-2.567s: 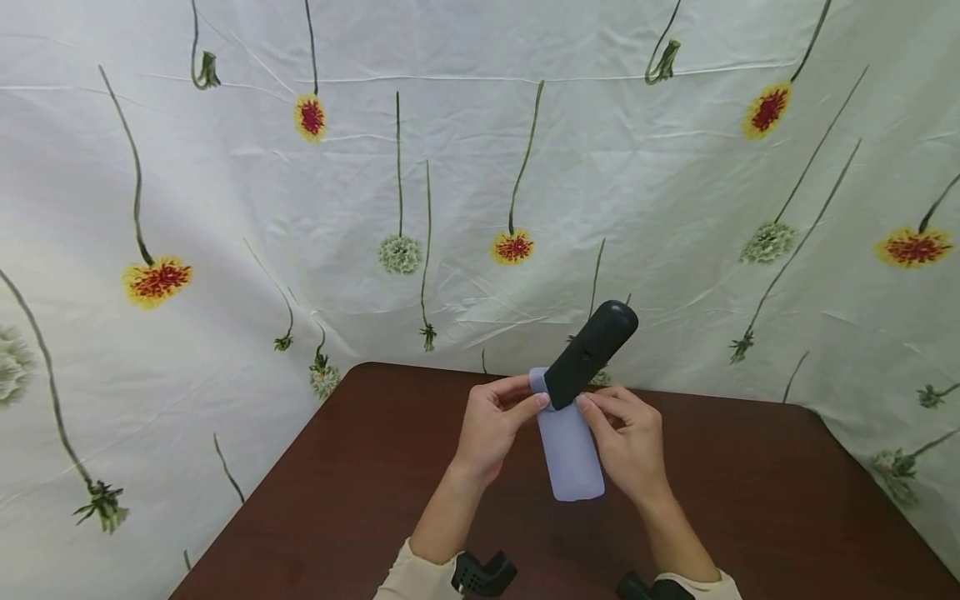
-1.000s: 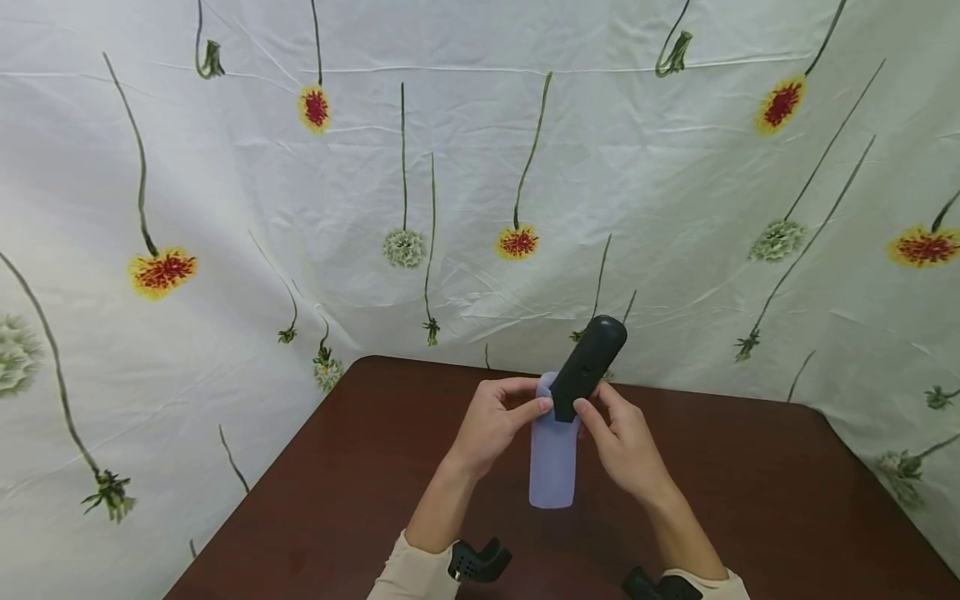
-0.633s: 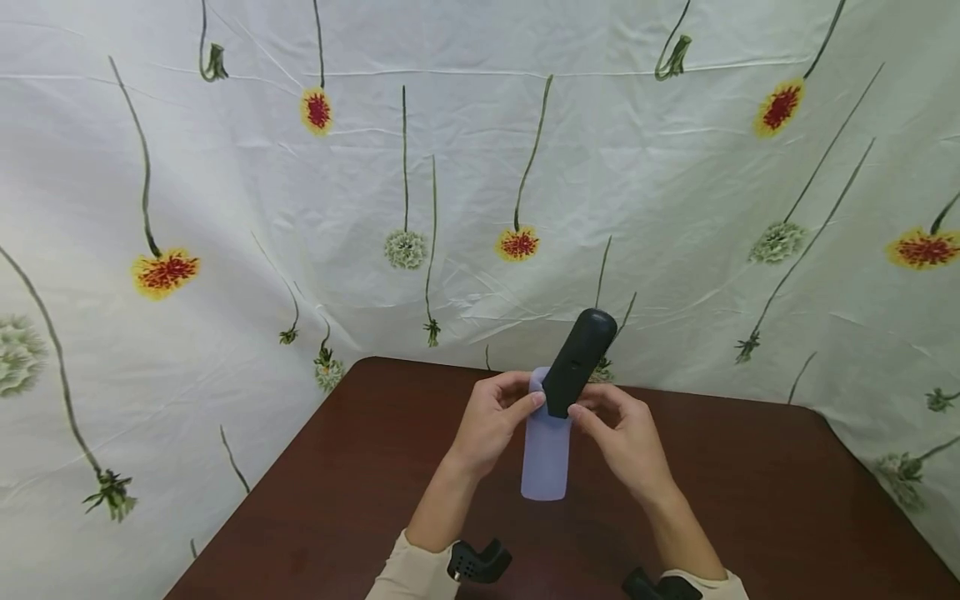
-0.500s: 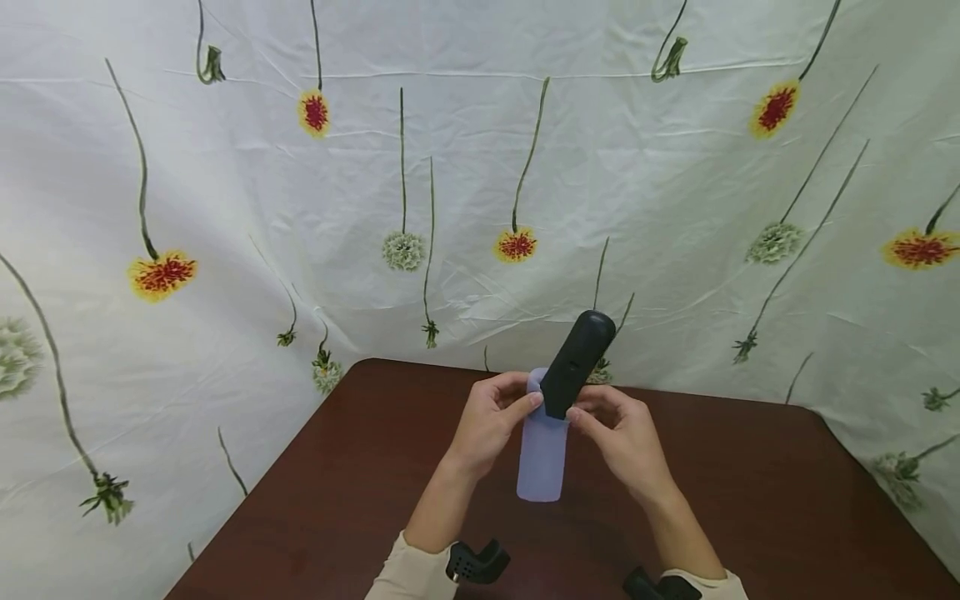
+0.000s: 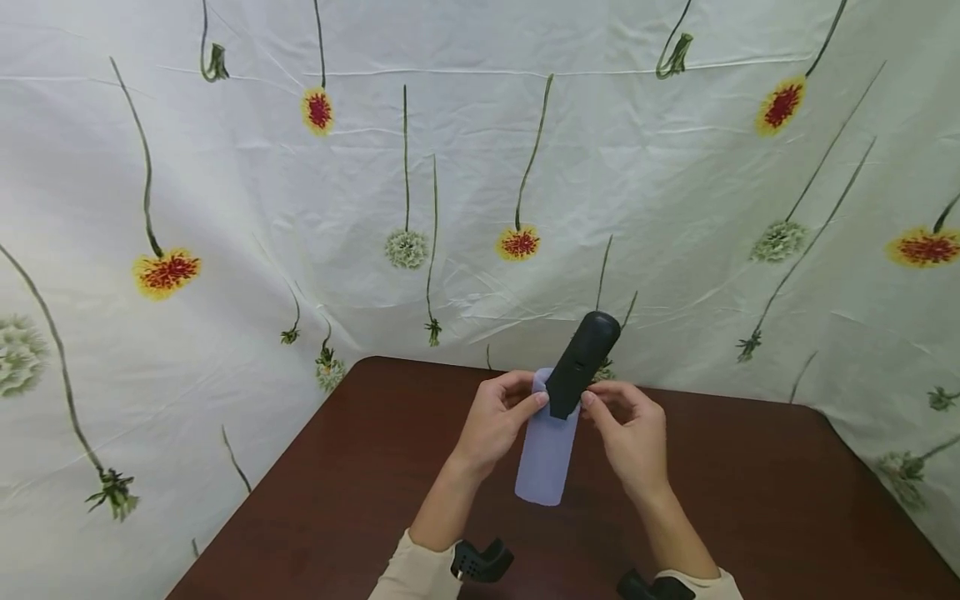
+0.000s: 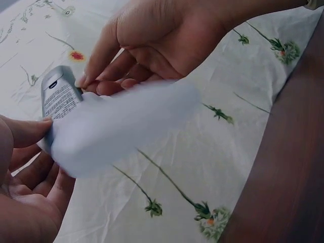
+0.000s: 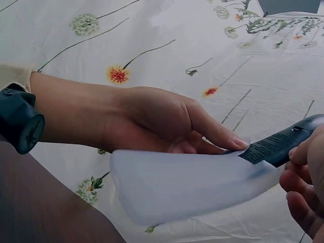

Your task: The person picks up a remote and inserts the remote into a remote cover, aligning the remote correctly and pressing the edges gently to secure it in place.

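A dark remote control [image 5: 583, 354] tilts up to the right, its lower end in the mouth of a soft, pale lavender remote cover [image 5: 546, 467]. Most of the remote sticks out; the cover hangs down limply above the table. With thumb and fingers, my left hand [image 5: 489, 427] pinches the left edge of the cover's mouth, beside the remote. My right hand [image 5: 634, 433] pinches the right edge of that mouth. Printed text shows on the remote's back [image 7: 276, 147] in the right wrist view. Blurred in the left wrist view, the cover [image 6: 126, 126] hides the remote's inserted end.
Both hands are above a dark reddish-brown table [image 5: 360, 483] with rounded far corners. Behind it hangs a white cloth [image 5: 465, 192] printed with flowers. Black wrist cameras [image 5: 482, 560] sit at the cuffs of the light sleeves.
The cover's free end has swung from lower right to lower left. The remote stands a little steeper than at first. My right thumb has moved up and right along the cover's edge in the last half second.
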The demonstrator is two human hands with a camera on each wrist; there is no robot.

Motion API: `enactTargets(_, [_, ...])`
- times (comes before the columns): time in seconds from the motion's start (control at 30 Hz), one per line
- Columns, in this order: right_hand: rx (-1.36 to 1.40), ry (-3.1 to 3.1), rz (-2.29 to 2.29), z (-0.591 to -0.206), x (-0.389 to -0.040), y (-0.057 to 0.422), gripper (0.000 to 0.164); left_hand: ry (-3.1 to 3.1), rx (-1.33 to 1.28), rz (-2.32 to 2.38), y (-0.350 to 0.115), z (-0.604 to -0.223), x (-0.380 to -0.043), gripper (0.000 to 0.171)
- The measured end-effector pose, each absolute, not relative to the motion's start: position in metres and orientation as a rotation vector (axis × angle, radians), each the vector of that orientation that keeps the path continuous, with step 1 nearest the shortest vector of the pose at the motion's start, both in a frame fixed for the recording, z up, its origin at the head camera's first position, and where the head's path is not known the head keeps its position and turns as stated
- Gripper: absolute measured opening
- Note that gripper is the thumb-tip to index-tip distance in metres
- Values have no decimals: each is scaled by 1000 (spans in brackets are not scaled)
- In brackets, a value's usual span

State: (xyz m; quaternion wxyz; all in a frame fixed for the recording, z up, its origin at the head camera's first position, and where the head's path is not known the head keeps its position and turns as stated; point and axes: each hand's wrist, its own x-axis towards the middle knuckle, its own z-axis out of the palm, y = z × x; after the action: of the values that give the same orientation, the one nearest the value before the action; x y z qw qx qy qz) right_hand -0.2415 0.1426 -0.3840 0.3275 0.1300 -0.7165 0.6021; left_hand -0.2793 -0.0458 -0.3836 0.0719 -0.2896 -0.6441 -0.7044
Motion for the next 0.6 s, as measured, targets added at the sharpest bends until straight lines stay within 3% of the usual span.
enactTargets(0.23, [383,-1846,1554,-386,-241,142,22,-1935,-903,-2145,-46,-384,-280,23])
enactTargets(0.6, [376,-1787,1529,-385,-241,139,26,-1914,-905,-2100,-45,-381,-277,23])
